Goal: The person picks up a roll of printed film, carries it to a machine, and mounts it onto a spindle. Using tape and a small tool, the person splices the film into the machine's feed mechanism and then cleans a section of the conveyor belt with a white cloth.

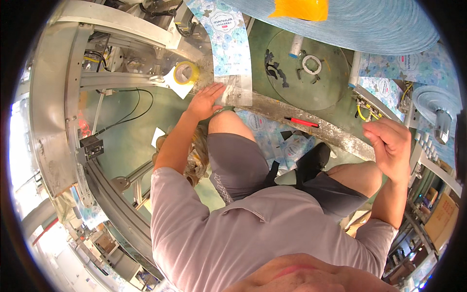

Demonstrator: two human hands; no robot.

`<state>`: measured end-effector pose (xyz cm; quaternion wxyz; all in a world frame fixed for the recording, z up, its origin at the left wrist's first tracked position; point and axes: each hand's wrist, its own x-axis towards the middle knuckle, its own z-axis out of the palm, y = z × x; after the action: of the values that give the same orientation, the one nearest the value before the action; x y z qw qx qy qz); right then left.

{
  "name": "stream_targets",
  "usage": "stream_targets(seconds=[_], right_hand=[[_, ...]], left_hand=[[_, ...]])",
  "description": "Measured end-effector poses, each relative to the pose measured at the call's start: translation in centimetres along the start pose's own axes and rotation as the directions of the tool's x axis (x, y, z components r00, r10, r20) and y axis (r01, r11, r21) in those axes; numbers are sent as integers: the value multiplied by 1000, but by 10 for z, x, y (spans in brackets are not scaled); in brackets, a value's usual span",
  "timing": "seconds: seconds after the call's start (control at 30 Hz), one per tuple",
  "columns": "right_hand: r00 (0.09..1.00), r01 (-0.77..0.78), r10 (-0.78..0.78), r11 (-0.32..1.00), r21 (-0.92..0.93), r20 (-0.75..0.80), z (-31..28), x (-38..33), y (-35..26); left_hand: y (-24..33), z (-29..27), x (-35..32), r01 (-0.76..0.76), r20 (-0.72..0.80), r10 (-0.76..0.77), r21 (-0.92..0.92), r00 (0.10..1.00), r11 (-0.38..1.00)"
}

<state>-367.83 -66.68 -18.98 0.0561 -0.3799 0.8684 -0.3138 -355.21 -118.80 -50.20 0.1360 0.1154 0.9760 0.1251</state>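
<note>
Nearest, lap level: bent knees in dark shorts [238, 165], set apart, with loose blue floral film [296, 148] low between them, under the metal beam [340, 134].

Right hand [391, 141]: raised above the right knee, near the beam's right end, well apart from the film strip. Fingers curled in toward the thumb, gap narrow; from this angle cannot tell if empty or pinching something small.

Left hand [206, 101]: just beyond the left knee, much the nearer of the two to the film strip [226, 44]. Fingers fairly straight, side by side, palm down, not closed around anything; fingertips touching the left edge of the strip's clear, silvery tail [238, 92].

Film strip, blue floral: tail flat over the left part of the beam, ahead and to the right of the left fingers. Long axis running from the top edge of the view down toward the left knee, roughly crosswise to the beam.

Red pen-like tool [304, 121]: lying on the beam, lengthwise along it, between the two hands, touched by neither.

Roll of yellow tape [185, 73]: beyond the left hand and to its left, on white paper [181, 91].

Farther: black scraps [276, 70] and white ring [311, 64], beyond the beam.

Farthest: large blue reel [369, 29], orange patch [301, 9] on top.
</note>
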Motion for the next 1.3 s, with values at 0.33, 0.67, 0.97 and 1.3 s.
stream_targets(seconds=[0.33,0.67,0.97,1.3], right_hand=[[990,125,-103,960,-250,98,58,45,3],[993,19,7,976,-216,120,88,55,11],[936,338,-351,912,-232,-15,75,105,27],[933,357,-359,914,-190,26,-16,134,102]], left_hand=[[8,-3,23,90,-44,-90,2,995,996],[17,-12,31,98,-35,-100,-59,994,993],[27,-18,36,223,77,-222,-8,972,975],[21,-18,35,227,126,-220,-42,967,973]])
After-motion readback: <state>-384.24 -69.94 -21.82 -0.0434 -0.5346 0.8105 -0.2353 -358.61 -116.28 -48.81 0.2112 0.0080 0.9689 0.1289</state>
